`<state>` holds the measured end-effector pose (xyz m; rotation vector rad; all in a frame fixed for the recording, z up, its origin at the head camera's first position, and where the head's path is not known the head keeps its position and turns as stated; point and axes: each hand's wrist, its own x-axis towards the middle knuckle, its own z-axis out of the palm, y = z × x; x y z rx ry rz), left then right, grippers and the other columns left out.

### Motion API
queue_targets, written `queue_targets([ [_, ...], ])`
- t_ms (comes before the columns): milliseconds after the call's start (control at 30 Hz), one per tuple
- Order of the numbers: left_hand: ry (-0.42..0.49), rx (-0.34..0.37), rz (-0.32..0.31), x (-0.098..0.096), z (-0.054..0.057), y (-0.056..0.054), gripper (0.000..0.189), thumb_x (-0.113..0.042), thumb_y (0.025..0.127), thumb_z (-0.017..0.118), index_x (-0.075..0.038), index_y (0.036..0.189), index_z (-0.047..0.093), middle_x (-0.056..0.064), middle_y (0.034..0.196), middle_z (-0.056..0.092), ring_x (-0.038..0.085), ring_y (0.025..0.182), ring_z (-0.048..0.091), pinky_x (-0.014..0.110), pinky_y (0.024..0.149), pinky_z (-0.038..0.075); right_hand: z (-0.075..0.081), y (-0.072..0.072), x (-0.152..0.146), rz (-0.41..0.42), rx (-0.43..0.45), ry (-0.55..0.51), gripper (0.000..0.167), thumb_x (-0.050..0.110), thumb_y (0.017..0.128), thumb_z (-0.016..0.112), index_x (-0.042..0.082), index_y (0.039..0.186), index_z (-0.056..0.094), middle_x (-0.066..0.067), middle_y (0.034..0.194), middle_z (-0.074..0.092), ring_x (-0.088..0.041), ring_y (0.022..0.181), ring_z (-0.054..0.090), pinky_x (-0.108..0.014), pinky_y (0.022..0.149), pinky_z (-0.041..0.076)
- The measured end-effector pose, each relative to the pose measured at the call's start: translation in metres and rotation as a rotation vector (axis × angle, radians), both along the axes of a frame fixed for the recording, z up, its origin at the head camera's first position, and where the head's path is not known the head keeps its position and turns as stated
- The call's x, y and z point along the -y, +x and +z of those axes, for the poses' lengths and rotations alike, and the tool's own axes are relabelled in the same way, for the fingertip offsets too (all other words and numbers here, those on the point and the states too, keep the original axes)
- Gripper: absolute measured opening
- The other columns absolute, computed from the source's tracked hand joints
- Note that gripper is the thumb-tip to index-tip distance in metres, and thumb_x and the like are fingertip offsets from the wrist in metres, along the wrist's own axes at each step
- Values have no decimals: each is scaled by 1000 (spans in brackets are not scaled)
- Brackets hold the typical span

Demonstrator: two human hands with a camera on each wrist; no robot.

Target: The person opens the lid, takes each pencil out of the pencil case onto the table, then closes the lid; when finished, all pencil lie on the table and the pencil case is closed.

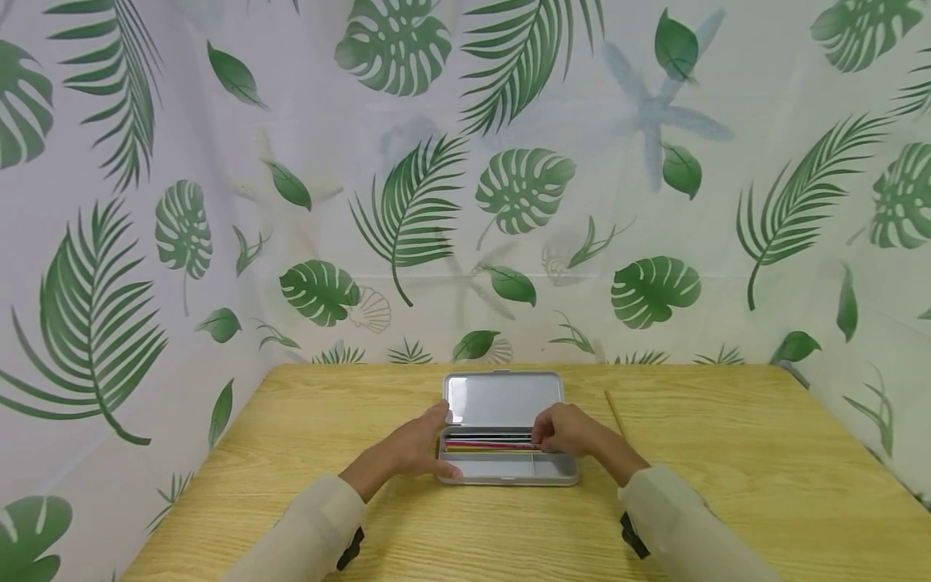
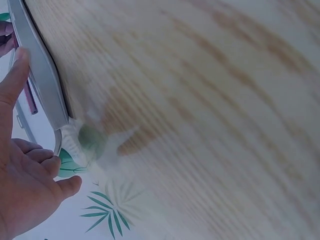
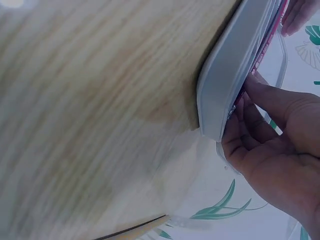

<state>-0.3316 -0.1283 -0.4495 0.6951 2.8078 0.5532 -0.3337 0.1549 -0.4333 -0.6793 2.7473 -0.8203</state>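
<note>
A grey metal pencil case [image 1: 556, 466] lies on the table with its lid [image 1: 503, 398] tilted back. Several pencils [image 1: 483, 444], pink, yellow and dark ones among them, lie along its back compartment. The left hand [image 1: 418, 443] holds the case at its left end, thumb on the front edge and fingers around the end. The right hand [image 1: 566, 430] is bent over the right end of the pencils. In the right wrist view its thumb and fingers pinch the end of a pink patterned pencil [image 3: 261, 54], its far part hidden by the case.
A thin wooden stick [image 1: 615, 414] lies on the wood-grain table [image 1: 727, 453], right of the case. A white curtain [image 1: 567, 323] with green leaf prints hangs behind the table and along both sides. The front compartments of the case have a divider between them.
</note>
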Motion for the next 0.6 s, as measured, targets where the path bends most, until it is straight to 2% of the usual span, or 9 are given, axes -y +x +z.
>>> queue_targets([
  [267, -3, -6, -6, 0, -1, 0, 115, -49, 71, 78, 1, 151, 12, 17, 158, 16, 31, 146, 21, 43, 118, 24, 0, 2, -20, 41, -65, -153, 3, 2, 87, 62, 2, 89, 65, -5, 82, 65, -9, 72, 55, -21, 60, 46],
  [433, 1, 2, 4, 0, 1, -1, 115, -49, 71, 79, 1, 151, 12, 16, 158, 16, 30, 146, 21, 43, 118, 24, 5, 5, -40, 35, -41, -294, 12, 2, 90, 59, -6, 99, 61, -14, 90, 64, -14, 73, 58, -26, 59, 51],
  [600, 4, 16, 8, -1, 1, 0, 116, -49, 70, 79, 1, 151, 12, 17, 158, 16, 31, 146, 21, 43, 118, 24, 7, 12, -61, 2, -19, -358, 20, 2, 91, 58, -9, 108, 57, -17, 91, 61, -14, 68, 58, -33, 57, 54],
])
